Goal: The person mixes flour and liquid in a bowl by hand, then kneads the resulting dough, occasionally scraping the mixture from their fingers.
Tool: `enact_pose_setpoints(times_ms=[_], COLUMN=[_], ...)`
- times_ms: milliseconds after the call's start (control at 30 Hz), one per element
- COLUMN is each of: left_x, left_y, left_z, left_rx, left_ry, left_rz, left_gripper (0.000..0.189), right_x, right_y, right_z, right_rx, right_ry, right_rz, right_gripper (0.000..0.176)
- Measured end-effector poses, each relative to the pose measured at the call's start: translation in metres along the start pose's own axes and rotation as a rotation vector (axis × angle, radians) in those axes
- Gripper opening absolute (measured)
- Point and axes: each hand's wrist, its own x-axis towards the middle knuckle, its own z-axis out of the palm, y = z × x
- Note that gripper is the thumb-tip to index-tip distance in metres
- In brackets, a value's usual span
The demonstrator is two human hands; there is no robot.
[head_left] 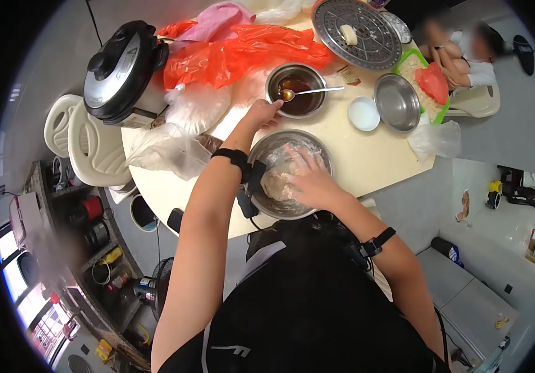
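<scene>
My left hand [265,114] is at the near left rim of a metal bowl [320,81] of dark brown liquid, its fingers closed on the rim. Across this bowl lies a metal spoon [323,90], its handle pointing right. Closer to me stands a larger metal bowl [328,163] with a lump of pale, sticky dough [275,185] inside. Pressed onto the dough is my right hand [311,180], its fingers spread and smeared with dough. Part of the dough is hidden beneath that hand.
A small white bowl [364,114] and another metal bowl [397,102] sit to the right. Behind are a steamer rack [373,46], red plastic bags [242,56] and a green tray [444,112]. A pressure cooker [118,74] stands left. Another person [475,71] sits at the far right.
</scene>
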Motion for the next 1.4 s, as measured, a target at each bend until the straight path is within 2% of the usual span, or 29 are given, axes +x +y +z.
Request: enact_pose_setpoints(times_ms=[67,167,267,300,367,400,467,500,600,700,833,967,1000,1133,1200,1233,1267,1333,1400], left_x=[-0.017,-0.106,-0.165,-0.165,-0.184,-0.185,-0.178,-0.177,-0.176,-0.183,-0.185,-0.189,-0.187,-0.186,-0.196,-0.199,-0.195,-0.197,-0.200], left_y=[-0.006,-0.002,-0.023,-0.046,-0.048,-0.052,-0.065,-0.069,-0.074,-0.078,-0.085,-0.083,-0.088,-0.096,-0.086,-0.079,-0.085,-0.076,-0.068], left_z=[-0.004,-0.001,0.021,0.032,0.038,0.040,0.047,0.048,0.048,0.042,0.042,0.038,0.036,0.026,0.032,0.035,0.043,0.053,0.061], left_rx=[0.322,0.371,0.284,0.355,0.181,0.107,-0.045,-0.069,-0.109,-0.118,-0.198,-0.130,-0.239,-0.176,0.044,0.148,0.230,0.479,0.726], left_ry=[0.282,0.451,0.065,0.081,-0.147,-0.201,-0.323,-0.353,-0.434,-0.488,-0.518,-0.453,-0.461,-0.094,-0.010,0.037,0.072,0.084,0.136], left_rz=[0.215,0.483,0.618,0.759,0.495,0.464,0.411,0.370,0.277,0.236,0.240,0.255,0.221,0.312,0.333,0.352,0.480,0.505,0.475], left_gripper=[0.046,0.041,0.033,0.037,0.035,0.033,0.029,0.027,0.024,0.023,0.022,0.023,0.022,0.021,0.020,0.020,0.023,0.026,0.038], right_x=[-0.005,-0.009,-0.010,-0.012,-0.012,-0.013,-0.015,-0.017,-0.016,-0.017,-0.018,-0.030,-0.031,-0.039,-0.048,-0.053,-0.057,-0.060,-0.062], right_y=[0.003,0.004,0.010,0.011,0.015,0.016,0.011,0.009,0.005,0.002,-0.003,-0.008,-0.006,0.018,0.037,0.043,0.048,0.056,0.061], right_z=[0.003,0.002,0.002,0.005,0.012,0.016,0.010,0.006,0.001,0.007,0.006,0.007,0.008,0.020,0.023,0.024,0.024,0.020,0.017], right_rx=[-0.030,-0.069,-0.131,-0.128,-0.126,-0.147,-0.178,-0.195,-0.185,-0.213,-0.205,-0.159,-0.140,-0.043,-0.032,-0.034,-0.037,-0.028,-0.018], right_ry=[0.045,0.064,0.042,0.050,0.068,0.085,0.030,0.002,-0.029,0.050,0.044,0.131,0.170,0.331,0.386,0.406,0.425,0.427,0.442], right_rz=[0.001,0.000,-0.037,-0.060,-0.118,-0.152,-0.198,-0.215,-0.296,-0.375,-0.364,-0.355,-0.341,-0.191,-0.059,-0.057,-0.058,-0.068,-0.085], right_gripper=[0.048,0.049,0.053,0.051,0.050,0.041,0.048,0.052,0.042,0.032,0.035,0.039,0.040,0.046,0.047,0.046,0.046,0.046,0.047])
